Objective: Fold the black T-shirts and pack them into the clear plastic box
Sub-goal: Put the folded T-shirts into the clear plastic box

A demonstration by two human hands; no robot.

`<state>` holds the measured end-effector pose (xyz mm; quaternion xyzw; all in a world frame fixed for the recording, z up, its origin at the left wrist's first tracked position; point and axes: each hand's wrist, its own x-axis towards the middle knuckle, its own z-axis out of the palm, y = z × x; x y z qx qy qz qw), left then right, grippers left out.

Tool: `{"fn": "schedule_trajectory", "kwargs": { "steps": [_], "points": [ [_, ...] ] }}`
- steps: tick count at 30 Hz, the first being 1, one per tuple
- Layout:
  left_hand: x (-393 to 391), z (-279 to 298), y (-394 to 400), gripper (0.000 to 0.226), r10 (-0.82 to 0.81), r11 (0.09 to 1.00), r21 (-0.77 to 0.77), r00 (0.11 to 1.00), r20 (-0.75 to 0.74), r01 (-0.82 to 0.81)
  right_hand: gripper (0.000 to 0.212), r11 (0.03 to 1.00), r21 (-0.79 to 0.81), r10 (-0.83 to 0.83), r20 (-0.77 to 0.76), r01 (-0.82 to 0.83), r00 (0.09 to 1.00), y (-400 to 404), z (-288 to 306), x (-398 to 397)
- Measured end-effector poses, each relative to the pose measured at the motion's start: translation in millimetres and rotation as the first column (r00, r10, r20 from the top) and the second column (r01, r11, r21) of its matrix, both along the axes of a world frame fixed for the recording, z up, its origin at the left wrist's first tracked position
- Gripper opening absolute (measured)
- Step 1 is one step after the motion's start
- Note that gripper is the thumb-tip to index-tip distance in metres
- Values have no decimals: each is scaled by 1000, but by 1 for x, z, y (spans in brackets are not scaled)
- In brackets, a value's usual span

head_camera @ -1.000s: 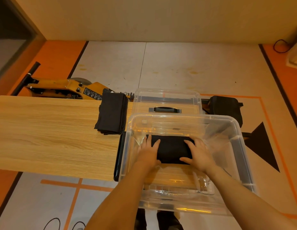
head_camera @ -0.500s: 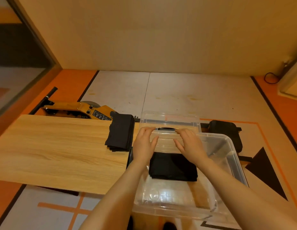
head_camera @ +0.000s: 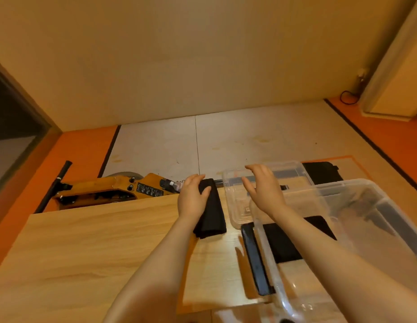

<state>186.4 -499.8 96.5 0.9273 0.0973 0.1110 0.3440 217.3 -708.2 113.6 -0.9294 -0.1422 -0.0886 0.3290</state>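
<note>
Our left hand (head_camera: 193,199) rests open on the soft, limp folded black T-shirts (head_camera: 211,210) at the clear plastic box's (head_camera: 342,220) ten o'clock, our right hand (head_camera: 261,190) hovers open; we'd grip both long edges.

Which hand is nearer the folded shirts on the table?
Left. The left hand rests on the folded shirts, thumb across the top. The right hand hovers to their right, over the lid, touching nothing.
</note>
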Motion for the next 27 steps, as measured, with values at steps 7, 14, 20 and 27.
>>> {"fn": "schedule_trajectory", "kwargs": {
  "steps": [7,14,20,27],
  "points": [
    [18,-3,81,42,-126,991,45,989,-72,129,39,984,33,-173,-71,176,982,78,-10,-19],
    [43,-19,101,42,-213,973,64,972,-104,220,37,969,14,-239,-192,247,952,122,-40,-24],
    [68,-41,98,43,-271,952,105,951,-147,287,37,942,-26,-329,-254,334,910,139,-73,-23],
    [95,-63,106,43,-429,862,166,863,-267,480,41,874,-127,-484,-299,469,822,158,-108,-24]
  ]
}}
